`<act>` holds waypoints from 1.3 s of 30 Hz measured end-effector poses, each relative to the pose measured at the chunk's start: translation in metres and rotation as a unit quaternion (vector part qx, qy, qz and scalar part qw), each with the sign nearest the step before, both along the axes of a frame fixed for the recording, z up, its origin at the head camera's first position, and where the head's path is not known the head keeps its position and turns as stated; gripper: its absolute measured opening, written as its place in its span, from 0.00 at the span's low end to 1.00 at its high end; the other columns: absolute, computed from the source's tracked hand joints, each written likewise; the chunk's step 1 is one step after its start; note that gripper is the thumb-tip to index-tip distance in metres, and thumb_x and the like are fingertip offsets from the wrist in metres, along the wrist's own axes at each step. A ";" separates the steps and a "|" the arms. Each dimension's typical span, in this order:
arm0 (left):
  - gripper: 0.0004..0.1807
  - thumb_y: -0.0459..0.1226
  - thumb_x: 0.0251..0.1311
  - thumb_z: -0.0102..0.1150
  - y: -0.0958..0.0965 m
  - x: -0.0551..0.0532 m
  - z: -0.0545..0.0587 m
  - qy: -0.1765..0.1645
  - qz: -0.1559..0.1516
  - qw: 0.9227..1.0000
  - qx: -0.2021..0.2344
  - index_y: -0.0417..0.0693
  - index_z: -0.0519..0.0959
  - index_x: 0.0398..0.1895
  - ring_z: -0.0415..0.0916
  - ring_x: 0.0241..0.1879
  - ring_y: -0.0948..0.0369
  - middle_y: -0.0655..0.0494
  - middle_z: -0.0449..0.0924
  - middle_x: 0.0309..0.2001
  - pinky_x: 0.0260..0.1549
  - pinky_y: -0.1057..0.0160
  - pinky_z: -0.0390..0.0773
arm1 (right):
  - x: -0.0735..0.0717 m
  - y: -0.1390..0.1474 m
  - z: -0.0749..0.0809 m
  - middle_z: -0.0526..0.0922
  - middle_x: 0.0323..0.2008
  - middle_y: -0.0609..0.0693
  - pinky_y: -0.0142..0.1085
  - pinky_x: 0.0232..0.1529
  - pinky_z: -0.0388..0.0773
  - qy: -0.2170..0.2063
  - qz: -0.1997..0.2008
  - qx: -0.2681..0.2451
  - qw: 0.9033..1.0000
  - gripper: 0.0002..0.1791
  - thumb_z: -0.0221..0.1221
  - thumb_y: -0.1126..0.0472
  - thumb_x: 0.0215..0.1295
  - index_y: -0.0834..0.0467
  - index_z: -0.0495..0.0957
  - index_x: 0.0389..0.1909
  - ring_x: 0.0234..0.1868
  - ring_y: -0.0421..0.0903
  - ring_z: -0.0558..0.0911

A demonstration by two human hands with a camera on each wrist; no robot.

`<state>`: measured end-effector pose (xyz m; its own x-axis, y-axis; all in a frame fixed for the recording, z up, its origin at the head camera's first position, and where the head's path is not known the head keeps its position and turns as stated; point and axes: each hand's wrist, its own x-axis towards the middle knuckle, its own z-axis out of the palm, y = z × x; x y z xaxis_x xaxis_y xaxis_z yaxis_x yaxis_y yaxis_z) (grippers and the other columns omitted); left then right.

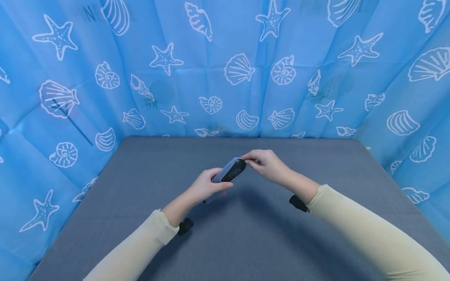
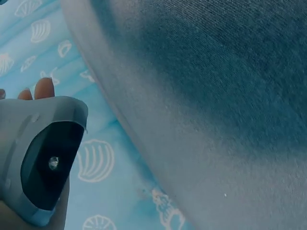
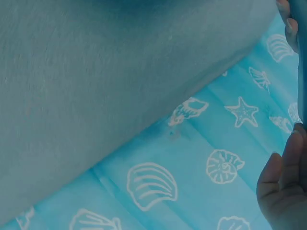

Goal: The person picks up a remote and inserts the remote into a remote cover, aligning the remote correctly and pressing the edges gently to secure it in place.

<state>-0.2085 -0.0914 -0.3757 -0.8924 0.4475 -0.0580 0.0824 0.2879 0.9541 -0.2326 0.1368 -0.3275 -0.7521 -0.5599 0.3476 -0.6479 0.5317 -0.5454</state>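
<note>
A remote control with a black, text-marked face and a pale grey-blue cover is held tilted above the table. My left hand grips its lower part, thumb along the near side. At its upper right end, my right hand pinches the edge between thumb and fingertips. The left wrist view shows the remote's dark end with a small clear bulb, and fingertips behind it. In the right wrist view, only a strip of the remote shows at the right edge, beside my right fingers.
A grey cloth-covered table lies under both hands. Blue curtains with white shell and starfish prints hang behind it and along both sides. Dark wrist-worn devices show beneath the forearms.
</note>
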 end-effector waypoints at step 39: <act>0.19 0.50 0.62 0.62 0.008 0.008 0.011 0.019 0.067 0.989 -0.132 0.50 0.78 0.51 0.76 0.26 0.57 0.52 0.78 0.33 0.26 0.60 0.76 | 0.006 -0.004 -0.009 0.74 0.26 0.49 0.36 0.28 0.69 0.014 -0.037 -0.063 0.997 0.03 0.58 0.72 0.65 0.64 0.80 0.34 0.26 0.44 0.70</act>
<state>-0.2009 -0.0834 -0.3642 -0.9462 0.2996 -0.1222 0.0614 0.5369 0.8414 -0.2266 0.1331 -0.3367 -0.7784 -0.4538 0.4337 -0.6258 0.5068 -0.5929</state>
